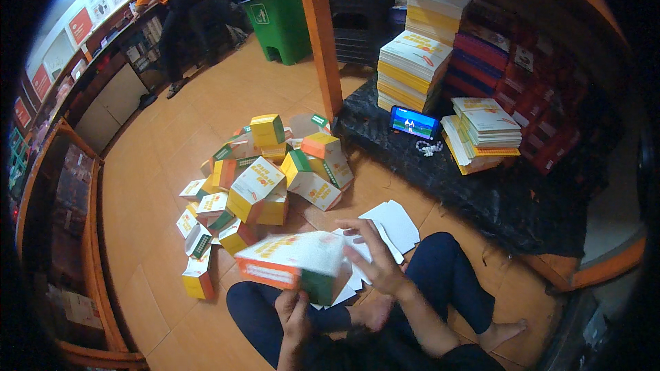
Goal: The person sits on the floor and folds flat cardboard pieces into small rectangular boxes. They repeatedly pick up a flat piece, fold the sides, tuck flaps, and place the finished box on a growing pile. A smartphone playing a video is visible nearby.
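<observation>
A white, orange and green cardboard box (292, 249) is held up in front of my lap, slightly blurred. My left hand (293, 312) grips its lower edge, with the thumb pressed against the green and orange side. At the box's right end is my right hand (371, 255), its fingers stretched and apart; whether they touch the white panel is unclear. Beneath and behind that hand, flat white card pieces (393, 225) lie on the floor by my legs. Beyond the held box, a heap of folded boxes (258, 182) in white, yellow, orange and green spreads over the tiles.
To the right, a low black-covered platform (440, 185) carries tall stacks of flat cartons (412, 62), a smaller stack (485, 127), a lit phone (414, 122) and red packs (550, 110). A green bin (278, 24) stands beyond an orange post (317, 34). A person (168, 0) leans over a counter.
</observation>
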